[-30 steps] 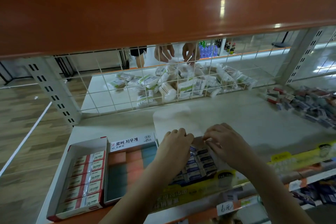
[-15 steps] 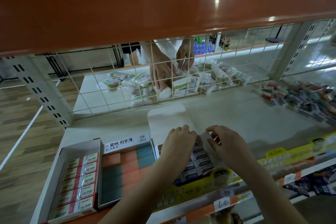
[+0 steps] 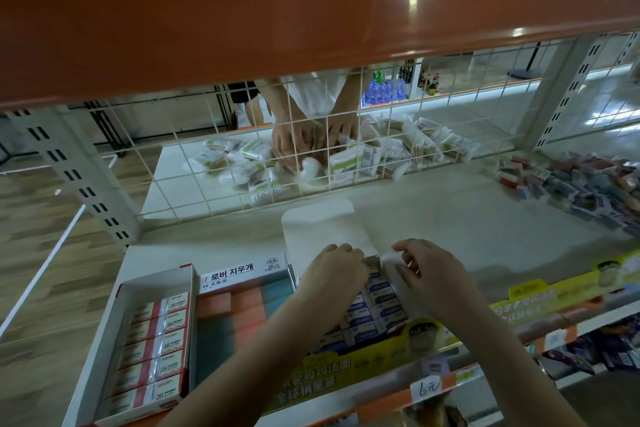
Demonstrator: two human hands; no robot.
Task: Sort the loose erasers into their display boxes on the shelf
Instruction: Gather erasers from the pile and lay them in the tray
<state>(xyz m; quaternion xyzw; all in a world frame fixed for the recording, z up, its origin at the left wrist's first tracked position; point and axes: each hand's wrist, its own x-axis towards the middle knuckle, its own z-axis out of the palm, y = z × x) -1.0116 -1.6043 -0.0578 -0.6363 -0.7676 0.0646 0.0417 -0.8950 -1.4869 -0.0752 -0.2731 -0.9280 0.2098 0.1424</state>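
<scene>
Erasers in blue-and-white sleeves (image 3: pixel 375 305) sit packed in rows in the display box (image 3: pixel 393 274) right at the front of the shelf (image 3: pixel 450 218), and that's where both hands are busy. Nearest the camera, the shelf's front lip carries a yellow-green price strip (image 3: pixel 349 371) with a handwritten tag (image 3: pixel 429 388) under it. Left of the blue box there's a box of plain orange and teal block erasers (image 3: pixel 239 315) with a white Korean-lettered header card, and further left a white box holding red-and-white 2B erasers (image 3: pixel 156 350) stacked in a column.

Left hand (image 3: pixel 334 270) comes in over the blue box with fingers curled down at its back edge; they seem to be pinching something small there, but it's too blurry to swear to. Right hand (image 3: pixel 433 274) is just beside it, fingers bent and gripping the white flap (image 3: pixel 389 258) at the box's back right corner. The box's big white lid (image 3: pixel 322 229) lies flat behind, on the pale shelf surface.

Farther back and off to the right, a loose heap of mixed erasers (image 3: pixel 581 187) is piled on the same shelf, well apart from the boxes. Behind that, a white wire grid (image 3: pixel 214 163) closes off the back, and through it another person's hands (image 3: pixel 311 139) are in a pile of white packets (image 3: pixel 349 163). Wood floor on the left, and an orange shelf (image 3: pixel 277 10) overhead.
</scene>
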